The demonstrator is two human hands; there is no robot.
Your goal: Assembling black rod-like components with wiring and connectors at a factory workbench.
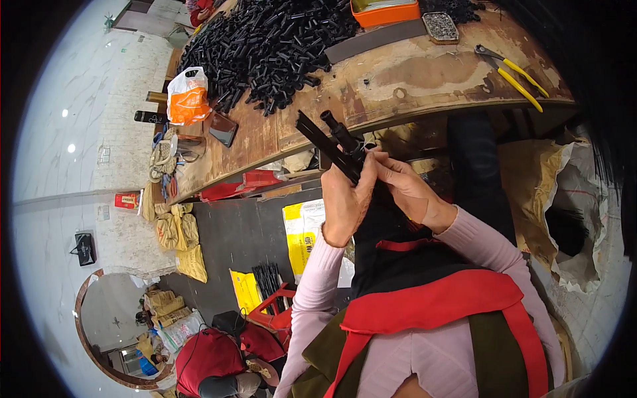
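In front of the bench edge, my left hand (344, 204) is closed around a bundle of slim black ribs (324, 143), which looks like a folded umbrella frame. Beside the ribs a short black tubular piece (342, 134) with a wider end slants up and to the left. My right hand (413, 189) meets the left one at the base of the bundle, thumb and fingers pinched together. What lies between those fingertips is too small and covered to make out. Dark cloth (385, 215) lies under both hands, over my lap.
A large heap of black tubular parts (265, 50) covers the back of the wooden bench (424, 73). Yellow-handled pliers (514, 76), a tray of small metal bits (440, 28), an orange bin (388, 13), a phone (222, 129) and a plastic bag (188, 99) lie there. A person in red (209, 361) is at lower left.
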